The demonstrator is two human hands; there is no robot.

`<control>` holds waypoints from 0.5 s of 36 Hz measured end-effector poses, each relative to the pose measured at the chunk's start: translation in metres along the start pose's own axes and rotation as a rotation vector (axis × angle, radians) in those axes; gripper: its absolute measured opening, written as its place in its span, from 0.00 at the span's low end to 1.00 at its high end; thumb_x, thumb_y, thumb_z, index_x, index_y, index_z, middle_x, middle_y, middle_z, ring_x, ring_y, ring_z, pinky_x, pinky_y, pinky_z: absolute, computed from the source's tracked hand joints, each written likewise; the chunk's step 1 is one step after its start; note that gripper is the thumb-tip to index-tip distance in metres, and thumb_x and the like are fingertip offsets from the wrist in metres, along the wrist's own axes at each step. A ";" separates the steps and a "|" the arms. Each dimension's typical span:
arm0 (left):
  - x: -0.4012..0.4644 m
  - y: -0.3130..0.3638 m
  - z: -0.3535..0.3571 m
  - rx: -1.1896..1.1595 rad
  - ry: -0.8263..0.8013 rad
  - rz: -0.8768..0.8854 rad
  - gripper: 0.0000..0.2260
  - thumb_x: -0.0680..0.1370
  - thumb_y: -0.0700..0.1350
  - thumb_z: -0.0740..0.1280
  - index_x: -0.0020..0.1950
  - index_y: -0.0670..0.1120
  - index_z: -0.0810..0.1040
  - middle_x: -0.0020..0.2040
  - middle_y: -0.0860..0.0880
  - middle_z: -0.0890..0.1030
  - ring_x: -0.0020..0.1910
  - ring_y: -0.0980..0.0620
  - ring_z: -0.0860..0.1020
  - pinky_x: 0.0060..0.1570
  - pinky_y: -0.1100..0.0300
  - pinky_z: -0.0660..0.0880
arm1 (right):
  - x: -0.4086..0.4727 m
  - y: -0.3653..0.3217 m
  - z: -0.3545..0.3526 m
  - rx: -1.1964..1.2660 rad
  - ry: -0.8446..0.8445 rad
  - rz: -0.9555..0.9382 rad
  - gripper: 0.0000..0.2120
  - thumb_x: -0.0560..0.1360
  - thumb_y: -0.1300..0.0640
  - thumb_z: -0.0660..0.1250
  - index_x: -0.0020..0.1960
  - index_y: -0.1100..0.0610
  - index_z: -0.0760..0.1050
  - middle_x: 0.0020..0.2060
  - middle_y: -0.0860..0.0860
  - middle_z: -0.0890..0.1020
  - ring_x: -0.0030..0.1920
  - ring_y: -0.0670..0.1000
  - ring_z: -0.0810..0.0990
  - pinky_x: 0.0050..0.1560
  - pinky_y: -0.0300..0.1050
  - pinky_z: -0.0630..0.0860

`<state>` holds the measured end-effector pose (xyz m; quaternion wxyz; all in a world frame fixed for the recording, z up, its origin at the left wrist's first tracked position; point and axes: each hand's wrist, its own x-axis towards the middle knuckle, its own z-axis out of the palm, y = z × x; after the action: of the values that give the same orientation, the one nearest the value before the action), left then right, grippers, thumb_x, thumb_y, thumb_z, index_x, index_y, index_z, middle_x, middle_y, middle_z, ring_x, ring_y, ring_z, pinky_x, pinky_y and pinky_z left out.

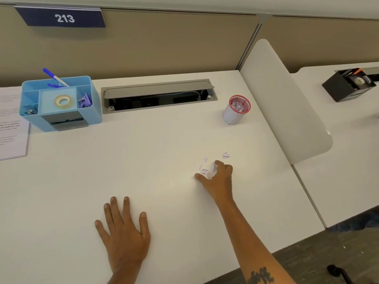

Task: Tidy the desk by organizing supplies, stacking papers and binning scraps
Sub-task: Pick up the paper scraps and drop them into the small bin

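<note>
Flat on the white desk [164, 144] lay the left hand [123, 232], fingers spread wide. Farther out, the right hand [219, 177] curled around a cluster of paper scraps [207, 171], a few loose beside it; the red-rimmed bin [235, 110] stood well beyond.

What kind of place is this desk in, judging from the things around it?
Most likely a shared office with numbered cubicle desks. A sign reading 213 hangs on the fabric partition, a cable hatch is set into the white desk, and a neighbouring desk holds its own black organizer.
</note>
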<state>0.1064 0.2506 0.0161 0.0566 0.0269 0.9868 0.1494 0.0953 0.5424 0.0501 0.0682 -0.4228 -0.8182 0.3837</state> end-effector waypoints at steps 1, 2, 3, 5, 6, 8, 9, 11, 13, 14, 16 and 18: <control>0.000 0.000 0.000 -0.001 0.002 0.000 0.34 0.84 0.61 0.52 0.87 0.48 0.61 0.90 0.43 0.55 0.89 0.42 0.51 0.86 0.33 0.45 | 0.000 -0.004 0.005 -0.002 0.010 0.010 0.35 0.64 0.51 0.83 0.66 0.54 0.71 0.59 0.51 0.67 0.49 0.49 0.75 0.48 0.38 0.74; 0.000 0.000 0.000 -0.001 0.002 0.001 0.34 0.84 0.61 0.52 0.87 0.48 0.61 0.90 0.43 0.55 0.89 0.42 0.51 0.86 0.33 0.45 | 0.002 -0.008 0.009 0.001 0.021 0.024 0.37 0.64 0.51 0.83 0.67 0.55 0.70 0.59 0.51 0.67 0.50 0.51 0.76 0.49 0.41 0.75; 0.000 0.000 0.000 0.000 0.002 0.002 0.34 0.84 0.61 0.52 0.87 0.48 0.61 0.90 0.43 0.54 0.89 0.42 0.51 0.86 0.33 0.45 | 0.005 -0.011 0.012 0.008 0.035 0.040 0.37 0.65 0.51 0.83 0.68 0.56 0.70 0.60 0.52 0.67 0.51 0.53 0.76 0.49 0.43 0.76; 0.000 0.000 0.001 0.004 -0.002 0.002 0.34 0.84 0.61 0.52 0.87 0.48 0.61 0.90 0.43 0.54 0.89 0.42 0.50 0.86 0.33 0.45 | 0.011 -0.017 0.014 0.036 0.063 0.072 0.34 0.67 0.54 0.81 0.69 0.58 0.71 0.61 0.54 0.68 0.49 0.53 0.75 0.47 0.40 0.73; 0.000 -0.001 0.001 0.006 -0.004 0.001 0.34 0.84 0.62 0.52 0.88 0.48 0.60 0.90 0.43 0.54 0.89 0.42 0.50 0.86 0.33 0.45 | 0.015 -0.020 0.013 0.057 0.077 0.083 0.32 0.69 0.56 0.80 0.69 0.59 0.71 0.62 0.55 0.68 0.50 0.51 0.73 0.46 0.36 0.70; 0.000 -0.001 0.002 0.006 -0.004 0.001 0.34 0.84 0.62 0.51 0.88 0.48 0.60 0.90 0.44 0.53 0.90 0.42 0.50 0.86 0.33 0.44 | 0.024 -0.022 0.008 0.105 0.115 0.095 0.28 0.72 0.60 0.78 0.69 0.60 0.72 0.62 0.55 0.69 0.51 0.51 0.74 0.46 0.31 0.68; 0.000 -0.001 0.002 0.004 -0.003 0.001 0.34 0.84 0.62 0.51 0.88 0.48 0.60 0.90 0.44 0.53 0.90 0.42 0.50 0.86 0.33 0.44 | 0.029 -0.022 0.006 0.120 0.133 0.103 0.26 0.73 0.60 0.78 0.68 0.60 0.73 0.60 0.54 0.69 0.51 0.51 0.75 0.47 0.33 0.69; 0.001 -0.001 0.003 0.000 0.001 0.002 0.34 0.84 0.62 0.52 0.88 0.48 0.60 0.90 0.44 0.54 0.90 0.42 0.50 0.85 0.33 0.45 | 0.036 -0.020 -0.001 0.138 0.158 0.117 0.25 0.73 0.60 0.78 0.67 0.60 0.74 0.56 0.51 0.69 0.50 0.52 0.76 0.48 0.38 0.72; 0.001 -0.002 0.003 -0.004 0.002 0.003 0.34 0.83 0.62 0.52 0.87 0.48 0.61 0.90 0.43 0.54 0.89 0.42 0.50 0.85 0.32 0.46 | 0.043 -0.015 -0.008 0.137 0.160 0.108 0.24 0.73 0.62 0.78 0.67 0.61 0.74 0.56 0.52 0.70 0.51 0.53 0.78 0.49 0.39 0.72; 0.001 -0.002 0.004 -0.005 0.003 0.005 0.34 0.83 0.62 0.52 0.87 0.48 0.61 0.90 0.43 0.54 0.89 0.42 0.51 0.85 0.32 0.46 | 0.045 -0.012 -0.012 0.131 0.161 0.095 0.24 0.73 0.63 0.77 0.67 0.61 0.75 0.57 0.53 0.71 0.52 0.54 0.79 0.49 0.40 0.74; 0.001 -0.002 0.004 -0.004 0.006 0.007 0.34 0.83 0.62 0.52 0.87 0.48 0.61 0.90 0.43 0.54 0.89 0.42 0.51 0.85 0.32 0.46 | 0.049 -0.004 -0.021 0.107 0.175 0.045 0.24 0.71 0.61 0.78 0.66 0.59 0.76 0.59 0.53 0.73 0.52 0.53 0.80 0.52 0.45 0.79; 0.001 -0.002 0.004 0.001 0.006 0.006 0.34 0.83 0.61 0.52 0.88 0.48 0.61 0.90 0.43 0.54 0.89 0.41 0.51 0.85 0.32 0.46 | 0.052 0.005 -0.027 0.009 0.180 -0.014 0.26 0.70 0.55 0.79 0.66 0.53 0.76 0.60 0.51 0.74 0.57 0.53 0.79 0.52 0.49 0.80</control>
<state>0.1061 0.2499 0.0120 0.0533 0.0296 0.9869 0.1492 0.0774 0.5988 0.0545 0.1460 -0.4495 -0.8101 0.3471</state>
